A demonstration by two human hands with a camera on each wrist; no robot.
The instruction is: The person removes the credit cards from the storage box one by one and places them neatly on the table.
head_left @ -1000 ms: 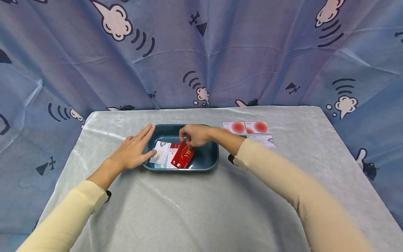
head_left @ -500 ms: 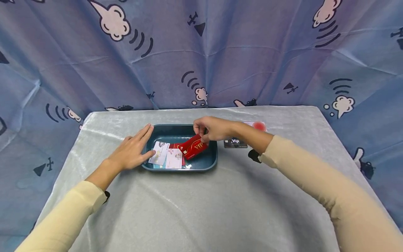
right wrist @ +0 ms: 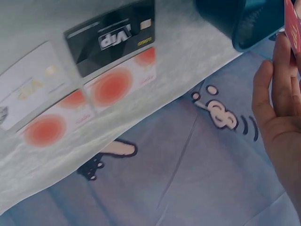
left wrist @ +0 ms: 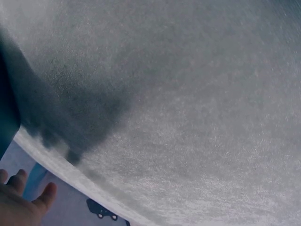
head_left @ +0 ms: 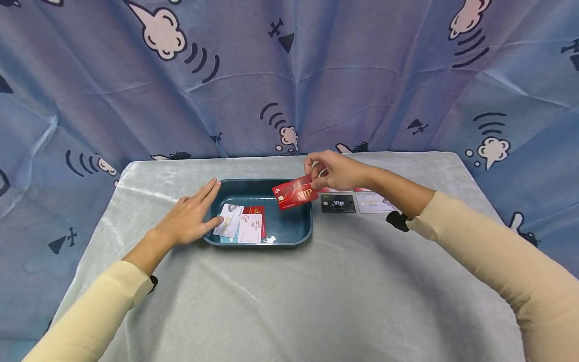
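My right hand (head_left: 336, 171) pinches a red VIP card (head_left: 294, 193) by its right end, above the right part of a dark teal tray (head_left: 289, 244). In the right wrist view that red card (right wrist: 293, 28) shows only as a sliver at the edge. My left hand (head_left: 192, 213) rests with straight fingers along the tray's left rim. Inside the tray, to the left, lie a white VIP card (head_left: 228, 221), a white card with pink print (head_left: 250, 229) and another red card (head_left: 259, 210), overlapping, with a light blue card mostly covered beneath.
Right of the tray, a black VIP card (right wrist: 113, 37) and a white VIP card (right wrist: 33, 87) lie beside two cards with red circles (right wrist: 110, 87). A grey cloth covers the table (head_left: 253, 301). A blue patterned curtain (head_left: 244, 100) hangs behind.
My right hand has lifted the red VIP card from the pile and carried it right and toward the back. My left hand has stayed at the rim.
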